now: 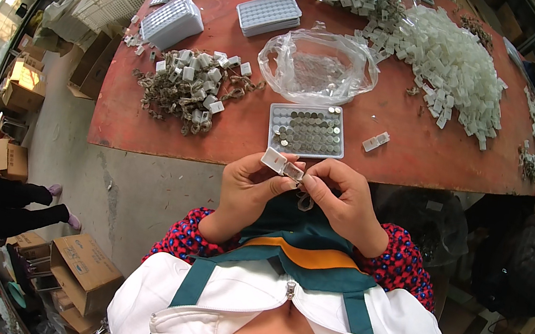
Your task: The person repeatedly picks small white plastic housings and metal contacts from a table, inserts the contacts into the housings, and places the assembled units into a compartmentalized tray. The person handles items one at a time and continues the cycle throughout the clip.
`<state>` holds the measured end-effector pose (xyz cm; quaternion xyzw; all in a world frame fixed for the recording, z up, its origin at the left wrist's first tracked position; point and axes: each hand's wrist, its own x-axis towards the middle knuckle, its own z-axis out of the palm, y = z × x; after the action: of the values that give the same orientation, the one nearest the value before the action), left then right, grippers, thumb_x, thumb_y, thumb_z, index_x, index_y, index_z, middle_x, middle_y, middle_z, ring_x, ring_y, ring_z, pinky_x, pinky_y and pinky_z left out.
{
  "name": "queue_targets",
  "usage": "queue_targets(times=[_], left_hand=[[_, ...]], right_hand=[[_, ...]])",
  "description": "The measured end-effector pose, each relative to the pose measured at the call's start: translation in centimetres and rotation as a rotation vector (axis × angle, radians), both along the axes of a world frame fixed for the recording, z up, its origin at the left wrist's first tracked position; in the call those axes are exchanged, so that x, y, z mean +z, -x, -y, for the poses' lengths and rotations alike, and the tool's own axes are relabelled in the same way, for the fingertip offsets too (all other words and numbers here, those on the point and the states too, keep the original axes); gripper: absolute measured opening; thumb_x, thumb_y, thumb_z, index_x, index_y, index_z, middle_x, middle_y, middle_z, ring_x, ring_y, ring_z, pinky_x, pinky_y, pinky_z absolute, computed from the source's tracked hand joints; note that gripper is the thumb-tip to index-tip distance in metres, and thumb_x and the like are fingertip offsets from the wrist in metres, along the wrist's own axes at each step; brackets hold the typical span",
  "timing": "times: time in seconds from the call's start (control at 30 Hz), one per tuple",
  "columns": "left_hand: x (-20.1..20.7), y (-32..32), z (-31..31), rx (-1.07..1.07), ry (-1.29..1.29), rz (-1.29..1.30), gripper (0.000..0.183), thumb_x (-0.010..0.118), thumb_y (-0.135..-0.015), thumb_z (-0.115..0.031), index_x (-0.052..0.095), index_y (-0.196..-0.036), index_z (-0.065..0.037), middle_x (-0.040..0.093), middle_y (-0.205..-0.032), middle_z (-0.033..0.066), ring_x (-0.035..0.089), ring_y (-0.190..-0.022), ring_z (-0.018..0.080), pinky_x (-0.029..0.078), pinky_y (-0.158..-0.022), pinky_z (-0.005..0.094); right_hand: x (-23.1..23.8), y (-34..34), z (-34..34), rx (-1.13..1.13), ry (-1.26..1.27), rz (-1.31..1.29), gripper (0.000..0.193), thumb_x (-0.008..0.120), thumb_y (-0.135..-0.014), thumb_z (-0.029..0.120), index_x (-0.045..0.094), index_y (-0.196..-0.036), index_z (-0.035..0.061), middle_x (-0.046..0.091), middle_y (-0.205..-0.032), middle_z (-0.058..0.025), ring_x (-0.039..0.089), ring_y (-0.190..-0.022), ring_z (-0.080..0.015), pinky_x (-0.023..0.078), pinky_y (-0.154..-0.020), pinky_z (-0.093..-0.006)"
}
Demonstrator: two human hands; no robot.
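A person sat at the edge of a red-brown table [167,129], both hands raised close together over the lap. The left hand [246,188] pinched a small white plastic case [280,163], hinged open, between thumb and fingertips. The right hand [340,200] was closed against the case's inner end, fingers curled tight on something too small to make out. The case looked light, stiff and a little slick, best gripped by its side walls. Just beyond, a grey tray [307,131] of round metal pieces lay near a clear plastic bag [318,67].
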<state>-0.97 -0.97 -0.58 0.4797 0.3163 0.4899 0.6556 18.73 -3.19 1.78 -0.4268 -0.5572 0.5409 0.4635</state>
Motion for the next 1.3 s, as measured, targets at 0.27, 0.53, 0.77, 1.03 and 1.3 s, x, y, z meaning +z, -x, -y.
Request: queue_targets(times=[0.27, 0.53, 0.77, 1.03, 1.3], left_hand=[[-0.6, -0.6, 0.1, -0.009, 0.149, 0.154, 0.036, 0.074, -0.091, -0.009, 0.062, -0.124, 0.002, 0.072, -0.113, 0.0153, 0.069, -0.098, 0.0176, 0.055, -0.088, 0.0303], [-1.4, -0.7, 0.0, 0.022, 0.254, 0.2, 0.034, 0.069, -0.095, -0.008, 0.062, -0.127, 0.003, 0.07, -0.118, 0.0131, 0.067, -0.109, 0.0169, 0.053, -0.098, 0.0309], [-0.6, -0.7, 0.4, 0.082, 0.021, 0.049, 0.035, 0.064, -0.098, -0.003, 0.059, -0.131, 0.005, 0.069, -0.12, 0.0151, 0.066, -0.113, 0.0189, 0.053, -0.099, 0.0308], [-0.6, -0.4, 0.7, 0.11, -0.144, -0.082, 0.034, 0.066, -0.096, 0.0, 0.061, -0.129, 0.005, 0.07, -0.119, 0.0141, 0.066, -0.112, 0.0174, 0.054, -0.098, 0.0303], [-0.8, -0.5, 0.4, 0.049, 0.131, 0.092, 0.032, 0.064, -0.098, -0.007, 0.061, -0.128, 0.004, 0.07, -0.119, 0.0141, 0.067, -0.109, 0.0179, 0.054, -0.096, 0.0313]], right_hand=[[-1.0, 0.7, 0.0, -0.017, 0.05, -0.032, 0.019, 0.064, -0.1, 0.013, 0.065, -0.103, -0.0047, 0.067, -0.083, -0.0025, 0.061, -0.073, -0.0053, 0.049, -0.063, -0.0225], [-1.4, 1.6, -0.2, -0.119, -0.147, 0.147, 0.016, 0.067, -0.096, 0.012, 0.067, -0.104, -0.0026, 0.069, -0.086, -0.0081, 0.064, -0.07, -0.0107, 0.051, -0.063, -0.0252], [-1.0, 1.5, -0.1, -0.122, -0.128, 0.164, 0.013, 0.07, -0.091, 0.007, 0.069, -0.101, -0.0013, 0.068, -0.084, -0.0078, 0.065, -0.069, -0.012, 0.051, -0.061, -0.0263], [-0.6, 1.8, 0.2, -0.146, -0.131, 0.17, 0.011, 0.07, -0.09, 0.005, 0.07, -0.099, -0.0009, 0.07, -0.084, -0.0077, 0.066, -0.065, -0.011, 0.051, -0.058, -0.0247], [-1.1, 1.6, -0.1, -0.032, 0.054, 0.019, 0.013, 0.066, -0.096, 0.008, 0.069, -0.102, -0.0033, 0.07, -0.085, -0.003, 0.061, -0.069, -0.0042, 0.049, -0.06, -0.0217]])
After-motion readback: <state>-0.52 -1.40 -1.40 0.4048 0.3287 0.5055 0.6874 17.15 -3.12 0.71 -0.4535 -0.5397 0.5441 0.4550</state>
